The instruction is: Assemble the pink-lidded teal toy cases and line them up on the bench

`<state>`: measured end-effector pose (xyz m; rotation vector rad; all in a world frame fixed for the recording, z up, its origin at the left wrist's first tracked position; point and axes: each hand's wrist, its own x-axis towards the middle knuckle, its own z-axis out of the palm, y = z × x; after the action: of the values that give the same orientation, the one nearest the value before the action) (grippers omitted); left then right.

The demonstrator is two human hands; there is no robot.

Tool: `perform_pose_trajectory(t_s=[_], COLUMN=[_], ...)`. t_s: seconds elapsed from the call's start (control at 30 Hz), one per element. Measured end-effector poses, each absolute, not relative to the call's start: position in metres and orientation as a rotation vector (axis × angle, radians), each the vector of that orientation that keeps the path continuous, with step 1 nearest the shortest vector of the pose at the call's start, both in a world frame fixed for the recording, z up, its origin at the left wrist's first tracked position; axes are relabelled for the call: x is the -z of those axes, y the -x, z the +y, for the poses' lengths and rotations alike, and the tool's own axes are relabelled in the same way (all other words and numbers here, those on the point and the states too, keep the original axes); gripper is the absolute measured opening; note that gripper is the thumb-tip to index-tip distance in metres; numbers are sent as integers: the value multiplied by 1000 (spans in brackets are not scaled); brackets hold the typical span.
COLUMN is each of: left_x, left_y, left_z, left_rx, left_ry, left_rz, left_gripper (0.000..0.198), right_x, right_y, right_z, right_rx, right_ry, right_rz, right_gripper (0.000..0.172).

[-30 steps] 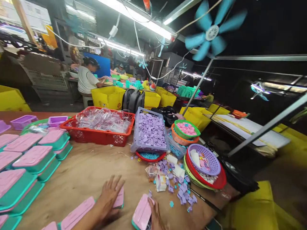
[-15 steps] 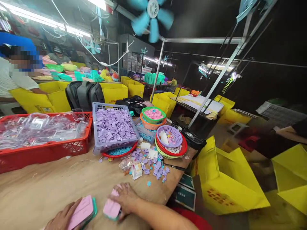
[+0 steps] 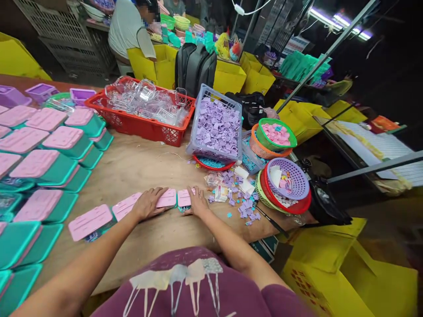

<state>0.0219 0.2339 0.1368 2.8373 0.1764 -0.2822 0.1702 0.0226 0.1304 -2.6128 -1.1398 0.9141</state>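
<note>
Four-sided teal boxes with pink lids lie in a slanting row on the wooden table. My left hand (image 3: pixel 149 204) grips one pink-lidded box (image 3: pixel 168 198), fingers over its lid and thumb along the near side. At the row's right end, my right hand (image 3: pixel 198 203) is wrapped round another pink-lidded box (image 3: pixel 184 199). These two boxes stand end to end, almost touching. To the left, partly behind my left hand and forearm, is a third box (image 3: pixel 127 205); beyond it lies a box (image 3: pixel 90 222) with small contents showing through its side.
Stacked pink-and-teal boxes (image 3: pixel 38 164) fill the left side. Behind are a red crate (image 3: pixel 145 125) of clear plastic parts and a lilac basket (image 3: pixel 193 143) of purple pieces. Loose purple pieces (image 3: pixel 247 209) and stacked round baskets (image 3: pixel 306 200) lie right. A person (image 3: pixel 124 35) sits beyond.
The view has swung left and down. Both hands, each holding a box before, have brought their boxes together in the row. The stacked boxes have come into view.
</note>
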Motion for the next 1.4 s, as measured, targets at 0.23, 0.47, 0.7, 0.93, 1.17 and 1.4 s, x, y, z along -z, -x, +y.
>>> perform_pose_trajectory(t_s=[0.23, 0.47, 0.7, 0.93, 1.17, 1.4], left_x=[-126, -123, -119, -105, -107, -121], left_y=[-20, -10, 22, 28, 28, 23], left_z=[249, 265, 283, 301, 291, 284], left_rx=[305, 179, 336, 292, 228, 303], left_ry=[-2809, -2919, -2976, -2899, -2910, -2777], left_rz=[29, -72, 101, -106, -3, 118], left_gripper=[78, 88, 64, 63, 81, 74], right_x=[-125, -135, -117, -85, -96, -126], right_y=[-176, -194, -287, -325, -351, -307], right_z=[38, 5, -78, -83, -89, -92], right_rx=[-872, -721, -424, -492, -636, -415], right_ry=[2637, 2440, 2743, 2826, 2719, 2461], right_rz=[-1124, -1175, -405, -9, 99, -131], right_gripper=[133, 112, 39, 44, 31, 33])
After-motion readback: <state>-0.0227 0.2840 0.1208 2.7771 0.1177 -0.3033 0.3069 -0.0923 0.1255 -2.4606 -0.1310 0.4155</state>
